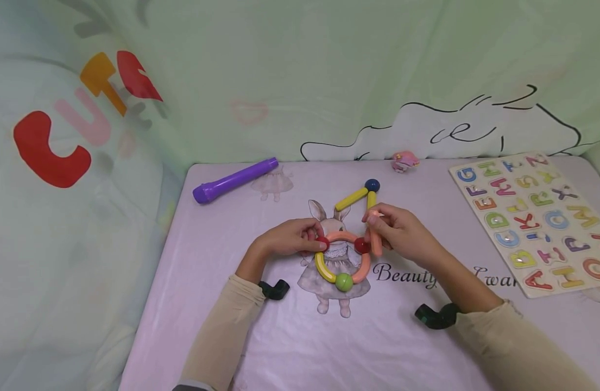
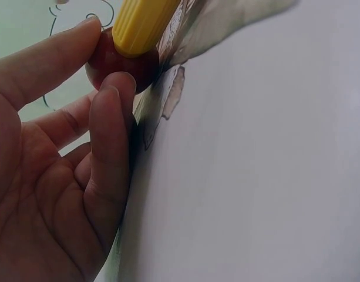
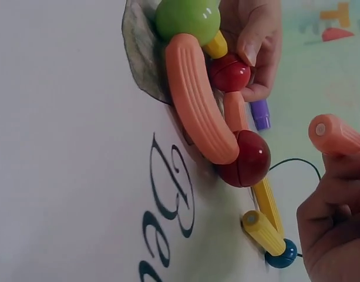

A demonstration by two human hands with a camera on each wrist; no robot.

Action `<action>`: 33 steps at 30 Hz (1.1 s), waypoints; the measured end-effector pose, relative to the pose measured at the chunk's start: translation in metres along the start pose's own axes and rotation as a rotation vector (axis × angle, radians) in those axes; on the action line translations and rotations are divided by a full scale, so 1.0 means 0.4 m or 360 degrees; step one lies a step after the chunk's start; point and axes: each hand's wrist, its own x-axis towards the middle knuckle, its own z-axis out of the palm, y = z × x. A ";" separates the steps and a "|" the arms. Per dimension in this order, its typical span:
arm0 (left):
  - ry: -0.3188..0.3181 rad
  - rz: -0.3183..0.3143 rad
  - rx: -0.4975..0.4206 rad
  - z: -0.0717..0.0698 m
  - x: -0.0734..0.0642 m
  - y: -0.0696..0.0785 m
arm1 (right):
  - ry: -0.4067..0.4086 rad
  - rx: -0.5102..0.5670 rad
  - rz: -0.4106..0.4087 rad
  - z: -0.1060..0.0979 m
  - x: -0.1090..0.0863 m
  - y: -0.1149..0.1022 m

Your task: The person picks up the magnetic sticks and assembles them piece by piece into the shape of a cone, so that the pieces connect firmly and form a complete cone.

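Observation:
A ring of magnetic sticks and balls lies on the table in the head view. It joins a yellow curved stick (image 1: 324, 269), two orange curved sticks, a green ball (image 1: 344, 282) and two red balls. My left hand (image 1: 294, 237) pinches the left red ball (image 2: 124, 61) between thumb and finger. At the ring's right side, my right hand (image 1: 402, 228) holds a separate orange stick (image 3: 338, 135), its bare end pointing out. That stick is apart from the right red ball (image 3: 244, 158) in the right wrist view. The rest of it is hidden by fingers.
Behind the ring, a blue ball (image 1: 372, 185) joins two yellow sticks (image 1: 351, 199). A purple toy microphone (image 1: 235, 180) lies at the back left. A small pink toy (image 1: 404, 161) sits at the back edge, and an alphabet board (image 1: 512, 277) lies on the right.

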 end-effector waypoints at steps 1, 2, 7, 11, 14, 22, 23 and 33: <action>0.0001 0.0001 0.0003 0.000 0.000 0.000 | 0.0005 0.0011 0.0020 0.001 0.000 0.002; 0.0001 -0.0001 0.0003 0.000 0.000 0.000 | 0.0006 0.0028 0.0039 0.001 -0.001 0.004; 0.0003 -0.0016 -0.0003 0.000 -0.002 0.003 | -0.0003 0.0116 0.0046 0.005 -0.004 0.011; 0.0006 -0.0021 -0.0004 0.000 -0.002 0.004 | -0.0026 0.0149 -0.0043 0.009 -0.006 0.012; 0.0005 -0.0019 -0.0006 0.000 -0.001 0.003 | -0.0014 0.0100 -0.0079 0.010 -0.010 0.008; 0.0014 -0.0009 0.0009 -0.002 0.000 0.000 | 0.0136 -0.0173 -0.0113 0.007 -0.021 -0.002; 0.0017 -0.0010 0.0016 -0.002 0.000 0.000 | 0.0141 -0.0198 -0.0123 0.007 -0.021 -0.001; 0.0012 0.0003 0.0001 0.001 0.000 0.002 | 0.0191 -0.0408 -0.0238 0.017 -0.018 0.012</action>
